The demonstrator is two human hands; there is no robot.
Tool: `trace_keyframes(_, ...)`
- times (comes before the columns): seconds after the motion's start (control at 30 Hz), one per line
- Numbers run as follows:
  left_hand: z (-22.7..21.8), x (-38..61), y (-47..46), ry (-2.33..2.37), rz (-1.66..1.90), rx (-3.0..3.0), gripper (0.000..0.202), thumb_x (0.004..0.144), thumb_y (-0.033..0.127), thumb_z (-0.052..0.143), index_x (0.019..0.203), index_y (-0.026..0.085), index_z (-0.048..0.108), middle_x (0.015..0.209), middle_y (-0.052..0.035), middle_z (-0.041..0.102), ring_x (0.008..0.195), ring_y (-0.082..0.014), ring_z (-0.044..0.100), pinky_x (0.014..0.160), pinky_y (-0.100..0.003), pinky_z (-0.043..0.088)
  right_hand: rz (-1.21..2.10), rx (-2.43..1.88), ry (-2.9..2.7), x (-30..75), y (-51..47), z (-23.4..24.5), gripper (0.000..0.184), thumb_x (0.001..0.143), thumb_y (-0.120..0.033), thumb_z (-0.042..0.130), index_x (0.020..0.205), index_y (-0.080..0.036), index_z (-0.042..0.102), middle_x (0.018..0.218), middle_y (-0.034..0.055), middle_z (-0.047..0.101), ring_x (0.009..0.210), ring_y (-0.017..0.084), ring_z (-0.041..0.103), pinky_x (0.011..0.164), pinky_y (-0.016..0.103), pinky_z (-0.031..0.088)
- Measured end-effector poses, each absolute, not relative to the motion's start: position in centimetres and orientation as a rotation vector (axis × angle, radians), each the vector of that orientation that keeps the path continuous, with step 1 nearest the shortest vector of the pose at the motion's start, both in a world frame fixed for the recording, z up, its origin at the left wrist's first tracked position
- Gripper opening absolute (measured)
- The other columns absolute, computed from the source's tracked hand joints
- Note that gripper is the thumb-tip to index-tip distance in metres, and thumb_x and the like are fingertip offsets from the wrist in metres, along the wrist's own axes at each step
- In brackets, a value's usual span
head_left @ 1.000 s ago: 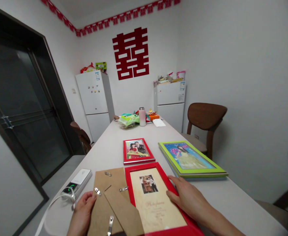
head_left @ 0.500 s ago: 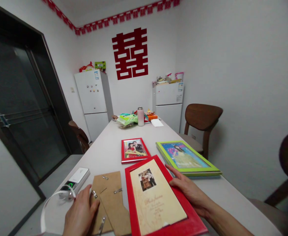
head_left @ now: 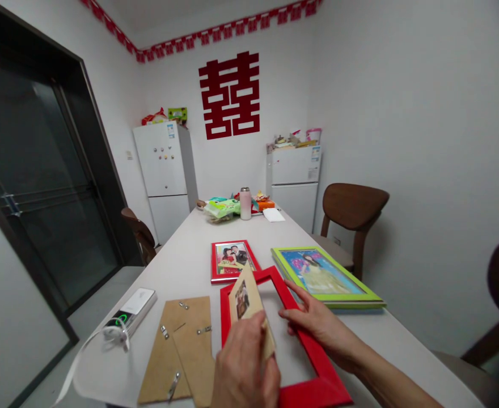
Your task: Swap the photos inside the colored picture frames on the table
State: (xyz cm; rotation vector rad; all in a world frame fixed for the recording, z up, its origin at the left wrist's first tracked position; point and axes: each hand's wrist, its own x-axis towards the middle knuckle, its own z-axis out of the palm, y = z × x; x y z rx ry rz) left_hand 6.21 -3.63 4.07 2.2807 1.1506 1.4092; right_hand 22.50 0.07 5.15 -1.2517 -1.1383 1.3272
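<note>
A cream paper insert (head_left: 245, 300) with a small printed photo is pinched in my left hand (head_left: 245, 362), tilted up out of the red picture frame (head_left: 313, 391). My right hand (head_left: 313, 317) grips that frame by its right side, thumb over the inner edge. Through the frame's opening the white tabletop shows. To the left, flat on the table, lies a brown backing board (head_left: 177, 340) with metal clips and a stand leg. Beyond are a smaller red framed photo (head_left: 233, 258) and, at right, a green framed picture (head_left: 321, 272) on top of another flat item.
A power bank (head_left: 132, 311) with a white cable lies at the table's left edge. Farther back stand a pink bottle (head_left: 245, 204) and green packaging (head_left: 224, 209). Wooden chairs (head_left: 354, 209) flank the table (head_left: 181, 260), with two white fridges behind.
My left hand has moved right from beside the backing board and lifted the paper insert out of the red frame. My right hand still holds the frame.
</note>
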Motion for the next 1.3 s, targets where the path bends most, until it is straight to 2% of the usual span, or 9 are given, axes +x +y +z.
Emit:
trace_keyframes(0.1,5.0,2.8,-3.5,1.459,1.555,1.888,0.042,0.071,0.020,0.044,0.112,0.018,0.042,0.081,-0.0038,0.056,0.063,-0.0133,0.054,0.058,-0.025,0.046,1.167,-1.388,-1.280,23.3,1.0,3.6,0.071,0.064,-0.027,0.050,0.128,-0.013,0.023,0.049,-0.0076,0.049,0.041,0.009,0.046,0.039,0.018,0.032)
trace_keyframes(0.23,3.0,-1.9,-3.3,1.600,1.550,1.476,0.050,0.066,0.034,0.050,0.112,0.017,0.040,0.076,-0.0002,0.053,0.065,-0.0147,0.055,0.055,-0.023,0.045,0.681,-1.663,-1.597,24.1,2.0,1.9,0.057,0.063,-0.026,0.044,0.116,-0.005,0.043,0.050,-0.0031,0.051,0.047,0.014,0.050,0.044,0.022,0.034)
trace_keyframes(0.43,-1.7,-4.7,-3.6,1.779,1.382,1.558,0.050,0.068,0.039,0.045,0.111,0.014,0.041,0.065,0.0032,0.052,0.052,-0.0136,0.050,0.053,-0.025,0.043,0.383,-1.799,-1.835,24.3,1.9,0.7,0.047,0.068,-0.028,0.039,0.111,-0.010,0.051,0.081,0.0079,0.065,0.073,0.020,0.060,0.065,0.025,0.041)
trace_keyframes(0.6,-2.1,-5.2,-3.8,1.970,1.158,1.864,0.044,0.072,0.033,0.040,0.112,0.014,0.043,0.074,-0.0028,0.059,0.069,-0.0181,0.058,0.063,-0.029,0.046,0.233,-1.863,-1.917,24.4,2.0,-0.5,0.046,0.069,-0.028,0.041,0.110,-0.010,0.052,0.105,0.0128,0.058,0.093,0.023,0.055,0.080,0.030,0.040)
trace_keyframes(0.83,-1.3,-6.0,-3.9,1.997,0.899,2.271,0.035,0.070,0.026,0.047,0.102,0.014,0.053,0.086,-0.0088,0.063,0.081,-0.0212,0.059,0.071,-0.033,0.049,0.117,-1.779,-1.970,23.6,1.6,0.5,0.038,0.069,-0.028,0.042,0.101,-0.013,0.057,0.101,0.0129,0.057,0.095,0.025,0.051,0.083,0.036,0.038)
trace_keyframes(0.93,-1.2,-5.0,-3.7,1.874,0.910,2.371,0.039,0.069,0.025,0.047,0.107,0.015,0.051,0.101,-0.0112,0.060,0.093,-0.0234,0.055,0.079,-0.038,0.046,0.350,-1.577,-1.890,21.2,1.4,1.2,0.044,0.069,-0.028,0.042,0.108,-0.010,0.052,0.099,0.0119,0.057,0.088,0.020,0.054,0.081,0.032,0.040)
trace_keyframes(1.0,-1.3,-4.0,-3.6,1.716,0.880,2.444,0.048,0.065,0.021,0.049,0.113,0.015,0.046,0.114,-0.0118,0.053,0.105,-0.0246,0.048,0.087,-0.040,0.042,0.713,-1.490,-1.779,19.0,1.5,1.2,0.051,0.069,-0.027,0.042,0.116,-0.008,0.044,0.087,0.0088,0.060,0.067,0.014,0.057,0.064,0.027,0.045)
trace_keyframes(1.1,-1.4,-2.7,-3.3,1.521,0.754,2.505,0.061,0.059,0.012,0.048,0.119,0.015,0.042,0.126,-0.0122,0.042,0.116,-0.0257,0.037,0.094,-0.041,0.035,1.277,-1.358,-1.538,15.9,1.9,0.6,0.060,0.065,-0.022,0.042,0.122,-0.005,0.034,0.061,-0.0002,0.058,0.043,0.010,0.050,0.042,0.020,0.039)
trace_keyframes(1.3,-1.0,-1.7,-2.9,1.400,0.769,2.516,0.072,0.053,0.007,0.046,0.124,0.013,0.034,0.133,-0.0131,0.030,0.121,-0.0286,0.026,0.097,-0.045,0.028,1.569,-1.038,-1.240,12.7,2.0,2.7,0.035,0.059,-0.015,0.044,0.092,-0.010,0.057,0.052,-0.0038,0.054,0.040,0.005,0.043,0.037,0.015,0.030)
